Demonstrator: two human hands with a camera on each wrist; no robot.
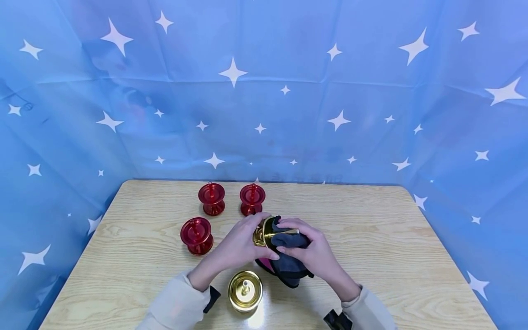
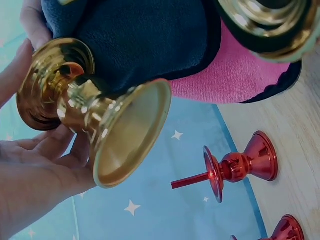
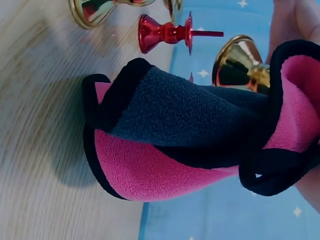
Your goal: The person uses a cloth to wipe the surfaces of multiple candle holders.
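Note:
Tilted over the table, a shiny gold candle holder [image 1: 259,236] is gripped by my left hand [image 1: 239,243]. In the left wrist view the flared base of this gold candle holder [image 2: 132,135] faces the camera. My right hand [image 1: 315,252] grips a cloth [image 1: 290,266], dark blue on one side and pink on the other with black edging, against the holder's dish end and spike. The cloth [image 3: 185,120] hangs in folds in the right wrist view and hides part of the right hand. Nearer to me stands a second gold candle holder [image 1: 245,291].
Three red candle holders stand upright beyond and left of the hands: one at the back left [image 1: 211,197], one at the back middle [image 1: 252,198], one farther forward [image 1: 196,234]. A blue star-printed curtain [image 1: 264,105] rises behind the wooden table [image 1: 379,229].

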